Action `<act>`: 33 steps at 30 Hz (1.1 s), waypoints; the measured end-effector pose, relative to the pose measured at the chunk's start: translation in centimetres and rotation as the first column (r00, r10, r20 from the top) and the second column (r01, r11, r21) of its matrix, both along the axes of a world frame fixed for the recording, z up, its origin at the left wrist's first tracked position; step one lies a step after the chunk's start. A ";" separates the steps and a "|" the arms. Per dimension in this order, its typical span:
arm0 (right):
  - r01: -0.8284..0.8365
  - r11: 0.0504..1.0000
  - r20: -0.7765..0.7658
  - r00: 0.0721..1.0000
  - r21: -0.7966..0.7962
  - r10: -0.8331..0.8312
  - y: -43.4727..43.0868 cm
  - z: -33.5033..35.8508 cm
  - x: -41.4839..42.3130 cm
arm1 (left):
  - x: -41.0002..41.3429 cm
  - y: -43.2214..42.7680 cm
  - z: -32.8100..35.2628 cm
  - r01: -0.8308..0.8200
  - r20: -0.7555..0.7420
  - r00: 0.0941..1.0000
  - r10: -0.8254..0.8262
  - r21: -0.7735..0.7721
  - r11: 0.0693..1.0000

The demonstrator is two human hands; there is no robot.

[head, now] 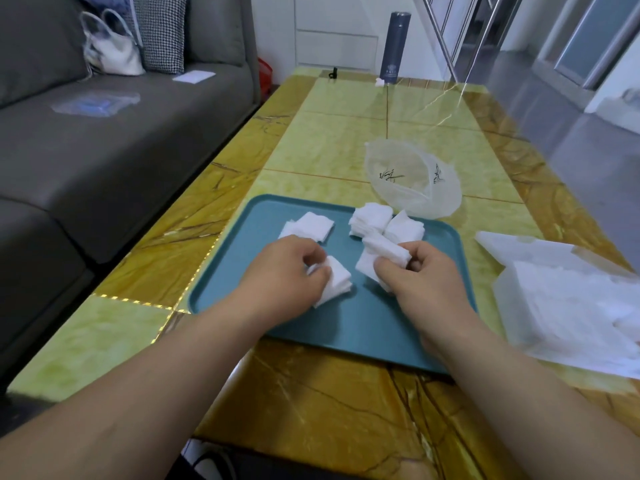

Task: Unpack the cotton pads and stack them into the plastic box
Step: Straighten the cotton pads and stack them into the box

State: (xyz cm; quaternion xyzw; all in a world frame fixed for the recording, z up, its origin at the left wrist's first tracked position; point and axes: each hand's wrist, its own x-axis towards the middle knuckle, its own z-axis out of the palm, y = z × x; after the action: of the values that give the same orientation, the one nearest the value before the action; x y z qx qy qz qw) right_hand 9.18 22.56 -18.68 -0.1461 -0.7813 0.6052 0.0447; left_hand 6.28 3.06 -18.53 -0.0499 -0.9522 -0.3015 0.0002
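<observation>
**Friend:** What's in each hand?

**Me:** My left hand (294, 268) is curled round a small stack (334, 282) of cotton pads, fairly square, its low edge resting on the tray (242, 237). My right hand (415, 271) grips a loose bundle (384, 254) whose pads splay out past my fingers.

**Friend:** And the rest of them?

**Me:** There are more on the tray beyond my hands. One heap (308, 225) lies to the left, and a pair of heaps (370, 220) touch each other nearer the middle. The empty bag (412, 181) sits on the table (329, 143) just past the tray. The box (505, 299) is off to my right, beside the tray, and it looks partly filled with pads already.

**Friend:** So what's the trick here?

**Me:** Square them before carrying, I reckon. I'd tap each bundle's edges on the flat tray until the corners line up. The right one needs it most, since it's fanned. Cotton is soft and clingy, so I'd squeeze lightly. Too hard and the stack bows, too slack and the outer pads slide off on the way over.

**Friend:** Would you carry both at once?

**Me:** I'd sooner merge them into one neat stack. Then I'd lay it flat in the box against what's already there, so nothing tips.
</observation>
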 end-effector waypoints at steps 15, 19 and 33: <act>0.006 0.998 -0.021 1.000 -0.069 -0.008 0.1 1.0 -0.2 | -2.4 1.7 -0.6 0.193 0.161 0.976 -0.147 -0.323 0.927; -0.005 0.997 -0.021 1.000 -0.080 0.003 0.3 1.4 0.2 | 0.1 2.6 0.4 0.211 0.127 0.975 -0.183 -0.261 0.942; -0.005 0.995 0.023 1.000 -0.096 0.007 2.0 1.1 1.3 | -0.1 1.9 1.4 -0.114 -0.021 0.992 0.124 0.275 0.955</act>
State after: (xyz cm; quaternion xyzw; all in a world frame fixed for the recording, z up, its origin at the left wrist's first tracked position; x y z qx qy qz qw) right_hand 10.49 24.55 -17.62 -0.1528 -0.7523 0.6403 0.0268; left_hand 6.14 4.93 -17.10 0.0022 -0.9026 -0.4283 0.0435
